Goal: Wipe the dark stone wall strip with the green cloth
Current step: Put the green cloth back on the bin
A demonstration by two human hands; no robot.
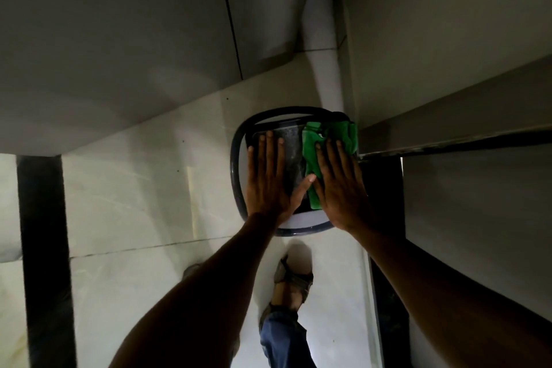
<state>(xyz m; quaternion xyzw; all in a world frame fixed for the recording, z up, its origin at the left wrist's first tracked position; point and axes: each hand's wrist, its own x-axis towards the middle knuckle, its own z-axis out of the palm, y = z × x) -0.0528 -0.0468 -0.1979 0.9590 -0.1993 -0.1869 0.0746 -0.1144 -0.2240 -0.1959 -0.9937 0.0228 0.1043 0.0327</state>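
A head camera looks steeply down in a dim, pale-tiled space. Two bare forearms reach forward from the bottom of the view. The left hand lies flat with its fingers extended and close together, its palm pressed on a dark speckled stone surface; it holds nothing. The right hand is also flat, fingers straight and slightly spread, pressing down on the green cloth. The cloth is bunched under and beyond the right fingertips, spilling past them and toward the left thumb, whose tip nearly touches the right hand. The bare stone shows between the two sets of fingers. A dark rounded tube frame curves around the outside of the left fingers and past both fingertips. Below the wrists, on the pale floor, a foot in a sandal shows, with blue trouser cloth nearer the camera.
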